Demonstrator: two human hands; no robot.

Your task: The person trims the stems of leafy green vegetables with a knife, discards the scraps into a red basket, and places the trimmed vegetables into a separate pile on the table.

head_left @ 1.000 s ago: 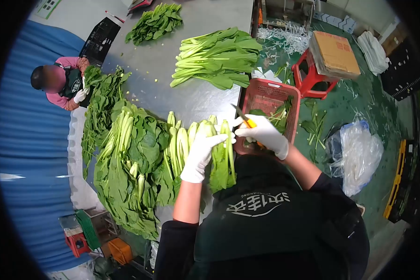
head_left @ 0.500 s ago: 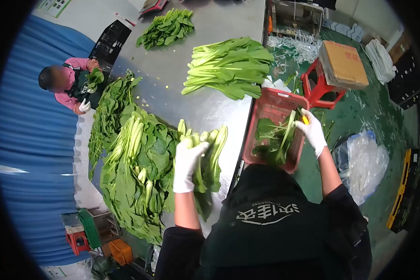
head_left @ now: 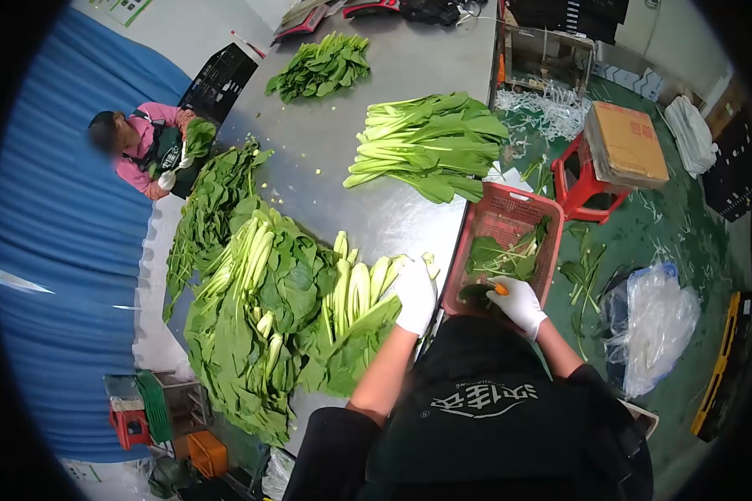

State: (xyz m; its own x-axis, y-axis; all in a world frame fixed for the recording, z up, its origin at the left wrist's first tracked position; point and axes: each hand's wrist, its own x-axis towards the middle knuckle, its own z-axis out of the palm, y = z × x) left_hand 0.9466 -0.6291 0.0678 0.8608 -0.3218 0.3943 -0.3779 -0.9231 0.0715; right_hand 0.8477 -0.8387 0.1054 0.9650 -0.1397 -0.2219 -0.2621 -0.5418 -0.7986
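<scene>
My left hand (head_left: 415, 296), in a white glove, is closed around a stalk of leafy greens (head_left: 429, 262) at the table's near edge; its pale end pokes out past my fingers. Close to its left, several cut stalks (head_left: 358, 290) lie in a row beside a large heap of greens (head_left: 263, 313). My right hand (head_left: 520, 306), also gloved, grips a small knife by its orange handle (head_left: 500, 289) over the near end of a red plastic basket (head_left: 555, 238). The blade is hard to make out. Loose leaves (head_left: 510, 257) lie in the basket.
A neat bunch of greens (head_left: 430, 142) and a smaller pile (head_left: 322, 67) lie on the metal table (head_left: 309, 150). Across it, a person in pink sleeves (head_left: 146, 146) holds greens. To the right are a red stool (head_left: 581, 188) bearing a carton (head_left: 628, 142) and plastic bags (head_left: 656, 326).
My left hand has moved right from the row of stalks to the table edge. My right hand has come down and left, and the leafy piece at it is now away from it.
</scene>
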